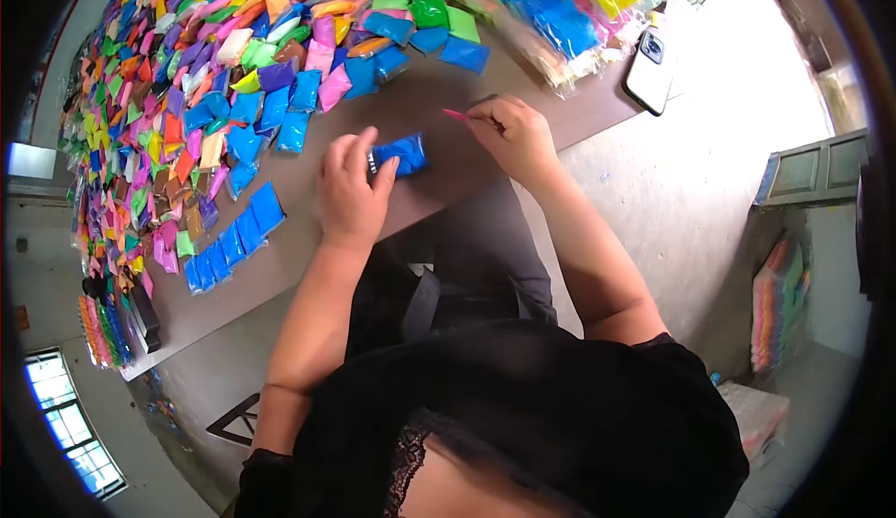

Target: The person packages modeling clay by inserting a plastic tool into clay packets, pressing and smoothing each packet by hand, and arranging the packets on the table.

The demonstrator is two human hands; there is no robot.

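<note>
My left hand (353, 187) is over the table, its thumb and fingers closed around the near end of some small blue plastic packets (403, 154). A small black-and-white striped patch shows beside its fingers. To the right, my right hand (515, 137) is raised with its fingers curled in a pinch. From it a thin, pointed pink stick (455, 115) juts out to the left, apart from the packets. A row of overlapping blue packets (233, 243) lies on the table left of my left hand.
A large heap of colourful packets (177, 79) covers the left and back of the brown table (448, 89). Clear bags of blue packets (537, 5) lie at the back right. A phone (649, 72) rests at the table edge, and a black holder (142, 317) stands at the left end.
</note>
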